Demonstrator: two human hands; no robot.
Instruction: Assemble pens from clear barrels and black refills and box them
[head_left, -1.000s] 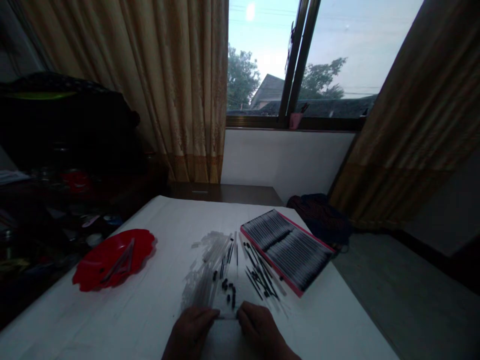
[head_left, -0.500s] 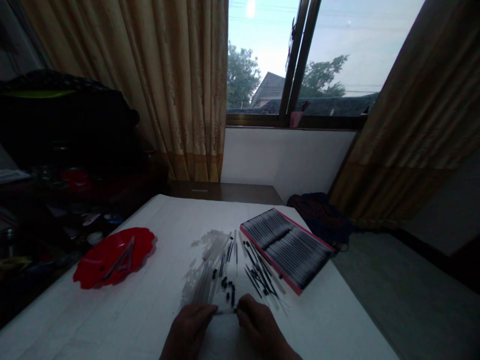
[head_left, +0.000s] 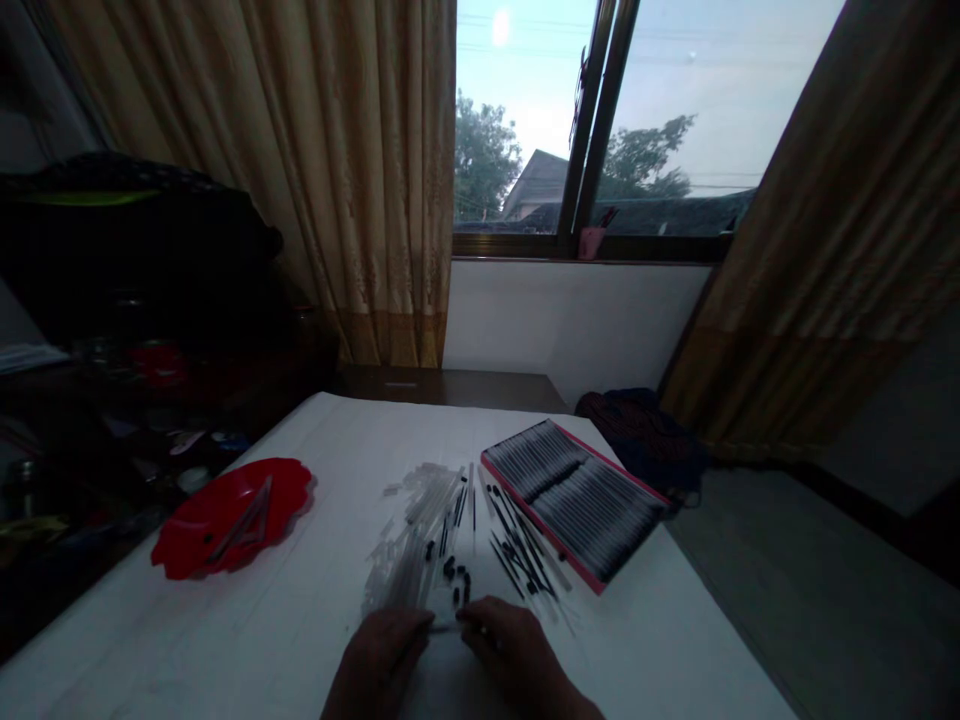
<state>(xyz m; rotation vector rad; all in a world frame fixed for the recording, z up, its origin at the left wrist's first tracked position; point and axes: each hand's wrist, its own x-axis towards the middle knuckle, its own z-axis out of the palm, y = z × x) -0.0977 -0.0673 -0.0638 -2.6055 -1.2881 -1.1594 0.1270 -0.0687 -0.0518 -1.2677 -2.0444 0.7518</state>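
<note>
Close to the near side of the table, my left hand (head_left: 384, 650) and my right hand (head_left: 511, 648) pinch the two ends of a slim pen (head_left: 445, 629), which lies level between them. Its ends are hidden by my fingers. Just beyond the hands are several small black caps (head_left: 449, 568). Clear plastic tubes (head_left: 409, 570) are heaped in front of my left hand, with thin dark refills (head_left: 459, 505) beside them. To the right lie more black refills and pen parts (head_left: 523, 560), loosely scattered.
A pink-edged tray (head_left: 598, 582) packed with rows of pens sits at the right of the white table (head_left: 300, 640). On the left is a red scalloped dish (head_left: 176, 530) holding a clear triangular piece (head_left: 247, 520). A dark cluttered shelf (head_left: 300, 370) stands beyond the table's left edge.
My right hand has shifted left toward my left hand, and less of the pen shows between them. The camera view has tilted slightly. Objects on the table stay in place.
</note>
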